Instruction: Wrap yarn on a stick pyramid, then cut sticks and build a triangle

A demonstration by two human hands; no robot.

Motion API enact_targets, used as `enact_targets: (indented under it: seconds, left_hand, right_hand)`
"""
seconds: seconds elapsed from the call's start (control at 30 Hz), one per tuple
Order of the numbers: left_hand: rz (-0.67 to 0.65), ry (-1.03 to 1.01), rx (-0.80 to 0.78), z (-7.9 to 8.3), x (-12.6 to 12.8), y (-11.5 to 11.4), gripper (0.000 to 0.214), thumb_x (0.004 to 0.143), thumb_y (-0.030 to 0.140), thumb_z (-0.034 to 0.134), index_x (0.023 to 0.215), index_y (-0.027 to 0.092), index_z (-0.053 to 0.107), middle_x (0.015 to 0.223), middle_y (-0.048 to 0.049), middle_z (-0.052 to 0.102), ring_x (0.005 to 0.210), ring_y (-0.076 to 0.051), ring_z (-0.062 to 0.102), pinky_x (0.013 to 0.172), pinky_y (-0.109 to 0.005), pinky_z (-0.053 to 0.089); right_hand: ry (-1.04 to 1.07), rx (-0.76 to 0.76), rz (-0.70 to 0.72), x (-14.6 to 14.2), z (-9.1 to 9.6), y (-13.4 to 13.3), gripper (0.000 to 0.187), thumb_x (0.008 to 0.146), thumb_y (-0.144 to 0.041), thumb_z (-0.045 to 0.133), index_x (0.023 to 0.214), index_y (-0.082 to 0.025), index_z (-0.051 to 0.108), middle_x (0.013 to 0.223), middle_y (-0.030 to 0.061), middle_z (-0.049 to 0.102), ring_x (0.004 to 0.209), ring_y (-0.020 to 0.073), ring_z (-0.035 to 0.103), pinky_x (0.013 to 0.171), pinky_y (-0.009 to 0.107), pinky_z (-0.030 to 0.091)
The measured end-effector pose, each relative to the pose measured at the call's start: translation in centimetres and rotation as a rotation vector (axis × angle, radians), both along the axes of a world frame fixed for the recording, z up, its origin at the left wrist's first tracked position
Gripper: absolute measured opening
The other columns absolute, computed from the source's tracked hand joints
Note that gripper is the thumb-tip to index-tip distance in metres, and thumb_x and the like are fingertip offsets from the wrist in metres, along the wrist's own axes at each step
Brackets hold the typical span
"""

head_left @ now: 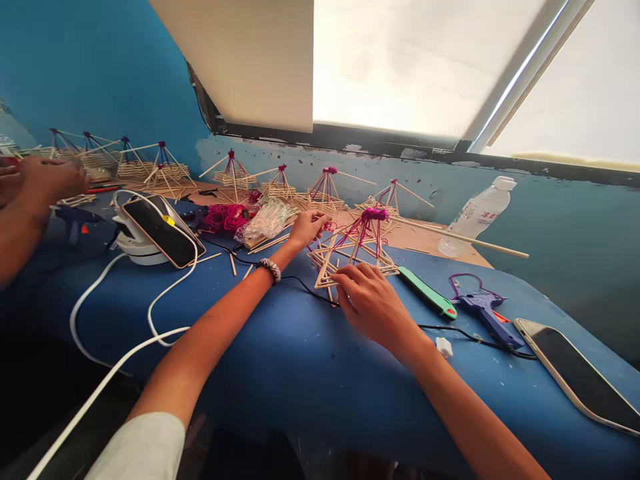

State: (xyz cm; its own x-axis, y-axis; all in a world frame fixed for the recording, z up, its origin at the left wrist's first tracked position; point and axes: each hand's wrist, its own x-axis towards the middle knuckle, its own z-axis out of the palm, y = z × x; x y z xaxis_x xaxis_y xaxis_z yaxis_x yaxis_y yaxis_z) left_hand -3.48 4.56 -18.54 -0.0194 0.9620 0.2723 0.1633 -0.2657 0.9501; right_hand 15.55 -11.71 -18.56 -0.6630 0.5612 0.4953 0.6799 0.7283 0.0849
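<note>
left hand (309, 229): grip curled on the stick pyramid (356, 250), magenta thread up top, can't tell if holding
right hand (371, 307): grip wide, fingers on its near edge

1. Blue-covered table (295, 380), scuffed
2. Wooden-stick pyramid frame (323, 267), magenta thread
3. Blue hot glue gun (485, 317), corded
4. Smartphone (577, 373), dark screen up
5. Green-handled tool (427, 293)
6. White cable (95, 333)
7. Loose wooden sticks (267, 243)
</note>
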Motion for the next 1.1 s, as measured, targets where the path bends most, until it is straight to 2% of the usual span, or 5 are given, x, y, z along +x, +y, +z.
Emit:
enact_targets:
  seconds: [0.4,0.57,0.73,0.93,1.1]
  left_hand:
    - [-0.186,0.189,0.071,-1.8,-2.2,1.0,0.039,0.086,0.036,0.078,0.116,0.012,0.069,0.062,0.0034,0.065,0.047,-0.007,0.048,0.048,-0.02,0.033]
    - [-0.213,0.084,0.055,-1.7,-1.9,0.8,0.037,0.084,0.048,0.079,0.09,0.012,0.072,0.071,-0.0022,0.07,0.047,-0.005,0.046,0.046,-0.021,0.034]
    - [-0.28,0.109,0.0,-1.0,-2.5,-0.5,0.043,0.08,0.054,0.079,0.082,0.011,0.079,0.067,-0.002,0.065,0.047,-0.005,0.037,0.045,-0.024,0.024]
    - [-0.38,-0.032,-0.095,-1.1,-3.1,0.0,0.042,0.073,0.036,0.08,0.11,0.015,0.082,0.106,-0.012,0.078,0.056,-0.005,0.041,0.048,-0.022,0.027]
    - [-0.189,-0.112,-0.03,-1.6,-2.8,0.9,0.058,0.068,0.036,0.086,0.121,0.014,0.073,0.109,-0.0142,0.08,0.061,-0.008,0.053,0.047,-0.019,0.033]
  right_hand:
    - [0.128,0.027,0.166,0.9,0.6,0.4,0.017,0.101,-0.011,0.054,0.105,-0.018,0.07,0.107,0.0086,0.076,0.094,0.024,0.067,0.088,0.041,0.054]
    - [0.441,0.221,0.294,2.9,2.0,-0.4,0.025,0.085,0.002,0.051,0.081,-0.021,0.061,0.071,0.0005,0.066,0.063,0.0148,0.059,0.06,0.028,0.046]
    - [0.386,0.332,0.176,6.7,1.8,-0.5,0.027,0.077,0.001,0.048,0.063,-0.022,0.05,0.054,-0.0041,0.052,0.047,0.0111,0.045,0.051,0.026,0.034]
    - [0.471,0.078,-0.293,9.6,1.6,4.9,0.024,0.077,-0.017,0.047,0.057,-0.022,0.059,0.052,0.0005,0.059,0.05,0.0153,0.055,0.059,0.029,0.037]
    - [0.676,-0.105,-0.288,7.8,4.5,12.1,0.021,0.073,-0.024,0.047,0.065,-0.02,0.066,0.058,0.0019,0.061,0.055,0.0165,0.053,0.06,0.03,0.037]
